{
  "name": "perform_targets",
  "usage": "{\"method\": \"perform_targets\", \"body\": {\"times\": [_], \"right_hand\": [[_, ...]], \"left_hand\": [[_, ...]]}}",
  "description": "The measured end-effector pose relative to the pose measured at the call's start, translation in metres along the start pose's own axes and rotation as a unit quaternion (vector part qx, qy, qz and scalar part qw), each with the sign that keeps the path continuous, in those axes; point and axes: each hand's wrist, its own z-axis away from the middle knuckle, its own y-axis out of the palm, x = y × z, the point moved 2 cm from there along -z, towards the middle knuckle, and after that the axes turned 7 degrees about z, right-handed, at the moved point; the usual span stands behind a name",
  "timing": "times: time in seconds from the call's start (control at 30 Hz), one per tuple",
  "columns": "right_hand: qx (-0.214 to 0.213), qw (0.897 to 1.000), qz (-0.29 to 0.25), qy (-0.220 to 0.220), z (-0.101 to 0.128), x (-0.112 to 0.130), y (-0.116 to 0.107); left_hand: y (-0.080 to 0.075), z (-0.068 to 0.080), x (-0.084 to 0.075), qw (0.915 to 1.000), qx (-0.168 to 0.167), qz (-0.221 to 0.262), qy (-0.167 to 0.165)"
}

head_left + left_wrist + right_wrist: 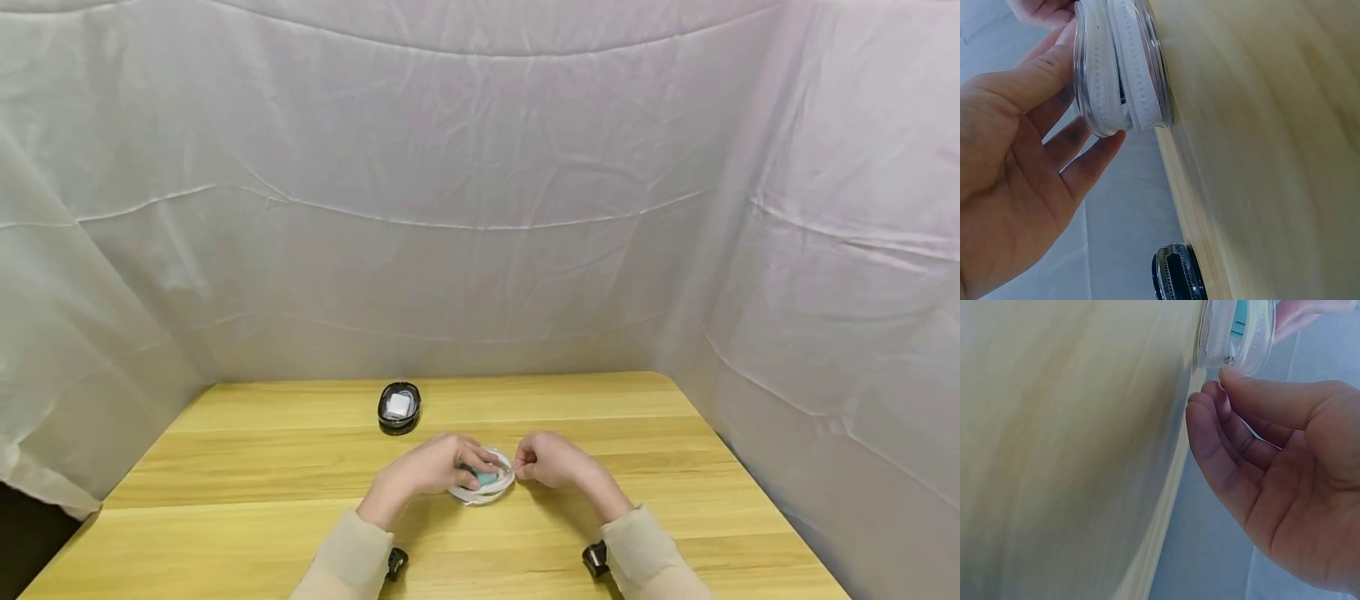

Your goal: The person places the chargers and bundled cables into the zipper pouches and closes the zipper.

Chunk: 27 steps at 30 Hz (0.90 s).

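Yellow wood-grain tabletop (247,533), and on it a rounded clear-plastic, white-trimmed pouch (1132,69) sits between the left hand (441,463), gripping its side, and the right hand (557,462), pinching its small zipper pull (1229,360); that end points rightward, long axis unclear.

No words, labels, brands, numbers or signs could be read on the clear case (1134,69), black case (400,408) or bench (225,542).
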Motion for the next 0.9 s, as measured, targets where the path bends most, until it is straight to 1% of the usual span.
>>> {"method": "perform_targets", "body": {"times": [0.37,0.57,0.9], "right_hand": [[0.010,1.000,0.005,-0.004,0.0010,0.0007,-0.0008],[0.014,1.000,0.003,0.000,0.0020,0.0030,-0.0013],[0.017,1.000,0.012,-0.009,0.0027,0.0047,-0.0023]], "left_hand": [[0.0003,-0.0005,-0.0025,0.9998,-0.002,-0.019,-0.005],[0.0005,0.0003,-0.0038,0.9998,-0.004,-0.021,-0.004],[0.0006,0.0005,-0.0046,0.9996,-0.005,-0.028,-0.004]]}}
